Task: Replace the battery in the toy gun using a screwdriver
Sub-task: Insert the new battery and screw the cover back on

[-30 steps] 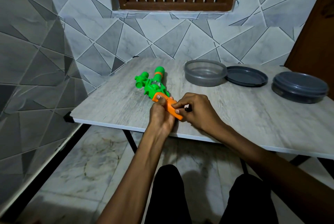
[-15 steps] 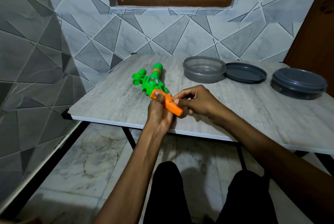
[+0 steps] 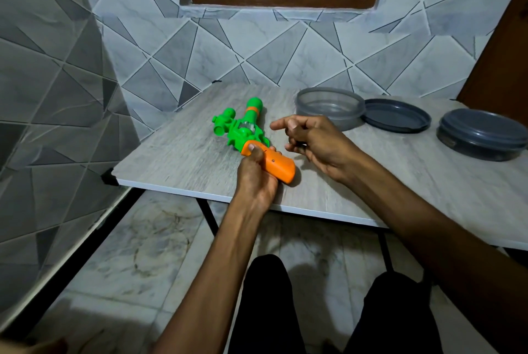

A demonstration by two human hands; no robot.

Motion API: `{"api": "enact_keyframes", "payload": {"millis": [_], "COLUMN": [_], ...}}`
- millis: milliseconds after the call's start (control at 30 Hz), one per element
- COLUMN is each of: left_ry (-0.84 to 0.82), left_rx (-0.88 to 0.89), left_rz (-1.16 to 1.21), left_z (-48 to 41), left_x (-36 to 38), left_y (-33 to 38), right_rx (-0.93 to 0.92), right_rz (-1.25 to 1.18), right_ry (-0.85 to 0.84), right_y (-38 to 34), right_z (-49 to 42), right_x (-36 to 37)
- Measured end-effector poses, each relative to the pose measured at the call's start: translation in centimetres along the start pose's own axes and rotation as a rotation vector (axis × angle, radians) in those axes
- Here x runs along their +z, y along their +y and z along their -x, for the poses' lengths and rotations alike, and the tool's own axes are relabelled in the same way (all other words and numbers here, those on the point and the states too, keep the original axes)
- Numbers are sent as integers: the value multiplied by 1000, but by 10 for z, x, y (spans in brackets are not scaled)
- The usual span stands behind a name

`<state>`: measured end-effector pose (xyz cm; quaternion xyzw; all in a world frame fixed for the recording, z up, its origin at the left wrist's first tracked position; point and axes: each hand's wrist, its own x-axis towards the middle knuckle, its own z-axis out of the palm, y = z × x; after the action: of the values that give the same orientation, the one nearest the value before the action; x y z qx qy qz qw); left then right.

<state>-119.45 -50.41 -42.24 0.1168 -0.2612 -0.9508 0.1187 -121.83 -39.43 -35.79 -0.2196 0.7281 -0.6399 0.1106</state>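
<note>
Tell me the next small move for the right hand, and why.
Probably lower the right hand to the small screw hole in the orange grip of the toy gun. The left hand grips that grip on the table with the hole facing up. The right hand hovers apart from it and seems to pinch a small dark object, perhaps the screwdriver.
</note>
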Motion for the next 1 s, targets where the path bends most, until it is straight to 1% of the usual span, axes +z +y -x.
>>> {"api": "enact_keyframes", "payload": {"millis": [67, 200, 333, 467, 733, 1000], "left_ry": [7, 5, -29, -73, -30, -23], "left_rx": [10, 10, -7, 14, -3, 3], "left_rz": [13, 43, 64, 87, 72, 74], "left_z": [0, -2, -4, -3, -3, -6], "left_x": [0, -1, -3, -4, -3, -5], "left_y": [-1, 1, 1, 1, 1, -1], "right_rx": [-66, -175, -288, -369, -427, -446], "right_rz": [-13, 3, 111, 150, 272, 288], "right_ry": [28, 138, 213, 257, 255, 260], "right_y": [-1, -2, -1, 1, 4, 5], "right_z": [-1, -1, -3, -5, -5, -5], "right_x": [4, 7, 7, 6, 9, 9]}}
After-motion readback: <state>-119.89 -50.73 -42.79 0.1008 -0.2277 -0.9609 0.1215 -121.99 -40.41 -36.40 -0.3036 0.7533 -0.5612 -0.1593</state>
